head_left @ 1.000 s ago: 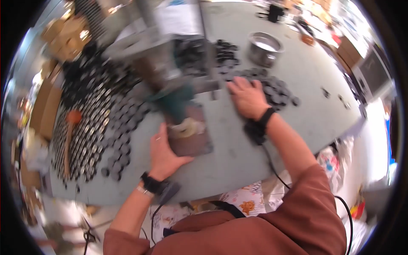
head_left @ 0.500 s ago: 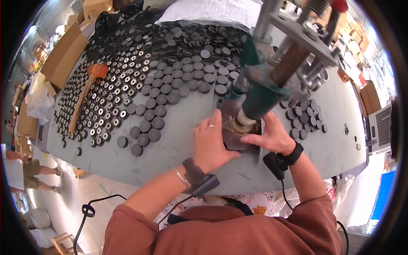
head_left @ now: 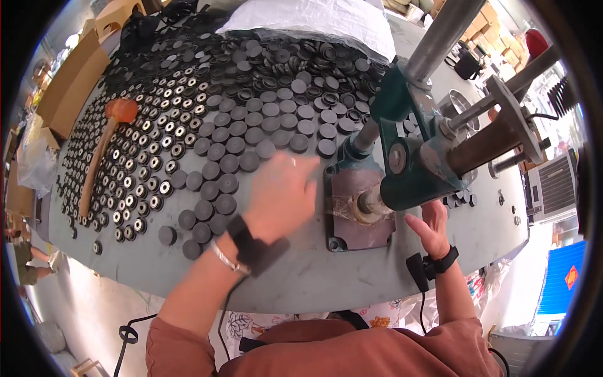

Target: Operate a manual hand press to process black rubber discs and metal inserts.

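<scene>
Cardboard boxes flank left hand.

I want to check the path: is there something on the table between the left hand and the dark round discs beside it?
Nothing visible. The left hand, blurred, hovers beside the nearest dark discs; only bare grey table shows there.

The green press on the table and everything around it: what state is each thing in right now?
Green press: upright, its ram down over the brown base plate.
Left hand: open, blurred, over the table beside the black discs, holding nothing.
Right hand: open, empty, by the press.
Black discs: lying flat, spread over the table.
Mallet: lying flat on the discs.
Metal bowl: upright, behind the press.
</scene>
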{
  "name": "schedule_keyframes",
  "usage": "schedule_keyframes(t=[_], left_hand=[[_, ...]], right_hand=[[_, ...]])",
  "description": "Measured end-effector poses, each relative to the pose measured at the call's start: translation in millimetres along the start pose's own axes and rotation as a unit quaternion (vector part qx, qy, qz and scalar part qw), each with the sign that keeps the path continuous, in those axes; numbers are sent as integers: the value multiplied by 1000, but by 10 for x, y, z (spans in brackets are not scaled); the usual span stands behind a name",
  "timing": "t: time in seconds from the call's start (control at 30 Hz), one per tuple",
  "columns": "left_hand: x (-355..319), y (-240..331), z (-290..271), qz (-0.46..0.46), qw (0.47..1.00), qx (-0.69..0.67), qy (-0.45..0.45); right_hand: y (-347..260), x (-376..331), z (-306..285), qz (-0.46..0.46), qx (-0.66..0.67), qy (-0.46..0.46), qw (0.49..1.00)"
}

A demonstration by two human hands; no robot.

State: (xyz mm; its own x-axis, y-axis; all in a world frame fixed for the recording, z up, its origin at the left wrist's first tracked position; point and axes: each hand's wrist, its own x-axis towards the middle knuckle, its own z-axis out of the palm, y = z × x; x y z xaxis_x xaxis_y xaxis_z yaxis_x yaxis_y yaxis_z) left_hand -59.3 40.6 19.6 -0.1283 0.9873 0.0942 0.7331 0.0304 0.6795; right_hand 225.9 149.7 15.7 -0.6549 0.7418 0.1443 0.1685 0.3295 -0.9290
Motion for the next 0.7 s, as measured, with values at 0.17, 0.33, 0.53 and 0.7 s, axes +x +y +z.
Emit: schedule_keyframes(t=[0.17, 0.33, 0.53, 0.7], left_hand=[[1019, -401, 179, 208, 949, 160, 176], [1332, -354, 276, 215, 960, 140, -109], [849, -516, 131, 220, 949, 215, -66], [294, -440, -152, 179, 942, 259, -114]], right_hand=[[196, -85, -16, -6, -247, 10, 969], [135, -22, 97, -42, -247, 4, 968], [122, -16, 82, -63, -290, 17, 955], [194, -18, 108, -46, -253, 20, 966]])
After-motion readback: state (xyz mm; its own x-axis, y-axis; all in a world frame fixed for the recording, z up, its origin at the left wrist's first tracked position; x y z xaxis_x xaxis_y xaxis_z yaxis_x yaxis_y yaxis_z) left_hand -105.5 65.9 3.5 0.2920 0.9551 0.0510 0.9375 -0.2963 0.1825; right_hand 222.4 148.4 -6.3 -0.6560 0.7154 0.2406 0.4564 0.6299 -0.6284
